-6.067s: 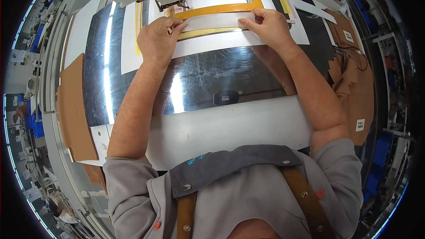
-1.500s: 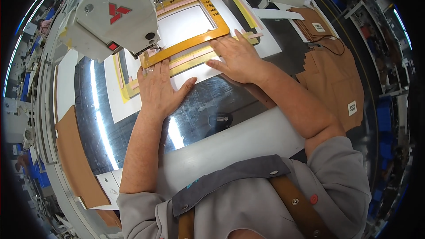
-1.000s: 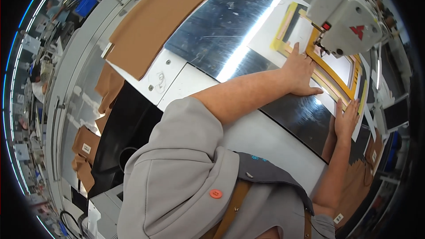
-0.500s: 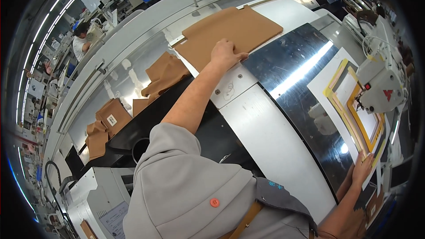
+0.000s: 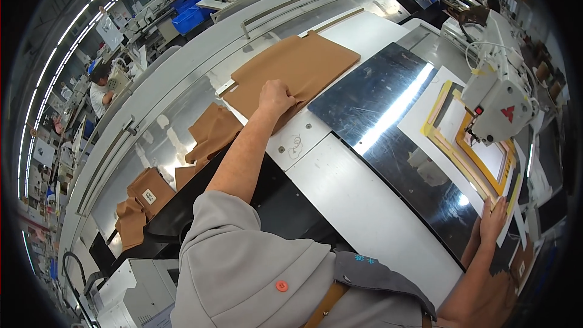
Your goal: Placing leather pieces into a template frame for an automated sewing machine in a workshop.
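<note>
My left hand is closed on the near edge of a tan fabric panel, where the cloth puckers beside the thumb. That panel lies flat on a pale board at the far middle of the bench. On the right, my right hand grips the near corner of a white sewing template with yellow-taped edges; the fingertips' undersides are hidden. An orange-yellow inner frame sits on the template below the head of a sewing machine.
Loose tan fabric pieces and a labelled folded piece lie to the left. A shiny dark metal plate separates my hands. Beyond the bench rail are blue bins and people at other machines.
The view has shifted, so the bench appears lower and further left. My left hand has curled more tightly at the panel's near edge, and the cloth now wrinkles there. My right hand stays at the template.
</note>
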Demonstrator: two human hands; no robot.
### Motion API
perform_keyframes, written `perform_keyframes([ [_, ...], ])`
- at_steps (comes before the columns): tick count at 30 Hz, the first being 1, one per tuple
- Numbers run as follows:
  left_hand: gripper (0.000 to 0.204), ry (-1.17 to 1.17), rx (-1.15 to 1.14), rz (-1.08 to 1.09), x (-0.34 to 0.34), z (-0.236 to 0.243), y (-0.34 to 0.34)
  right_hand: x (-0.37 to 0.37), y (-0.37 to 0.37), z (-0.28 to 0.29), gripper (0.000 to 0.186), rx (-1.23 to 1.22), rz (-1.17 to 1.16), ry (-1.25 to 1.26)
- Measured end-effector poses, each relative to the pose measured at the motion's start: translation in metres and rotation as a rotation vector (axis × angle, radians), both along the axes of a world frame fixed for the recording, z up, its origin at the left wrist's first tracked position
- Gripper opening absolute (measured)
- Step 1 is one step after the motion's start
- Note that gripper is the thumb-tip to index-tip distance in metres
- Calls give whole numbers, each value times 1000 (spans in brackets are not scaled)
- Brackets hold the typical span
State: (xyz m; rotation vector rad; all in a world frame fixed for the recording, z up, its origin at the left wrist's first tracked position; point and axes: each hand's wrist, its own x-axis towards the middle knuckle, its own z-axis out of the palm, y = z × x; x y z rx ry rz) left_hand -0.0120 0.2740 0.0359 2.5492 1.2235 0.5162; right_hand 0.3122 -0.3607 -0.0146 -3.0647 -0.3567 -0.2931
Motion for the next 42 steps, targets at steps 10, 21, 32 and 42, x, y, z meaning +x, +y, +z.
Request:
perform_keyframes([
  [10,24,-259,-19,429,-3,-18,47,-5,7,3,75,35,32,-14],
  [21,25,-600,-223,-392,65,62,-117,-13,-5,9,48,332,162,-226],
  [32,32,-83,-566,-1123,27,35,-291,-129,99,63,29,735,582,284],
  [42,36,-75,-587,-1362,3,36,-331,-111,235,41,59,476,966,-21],
])
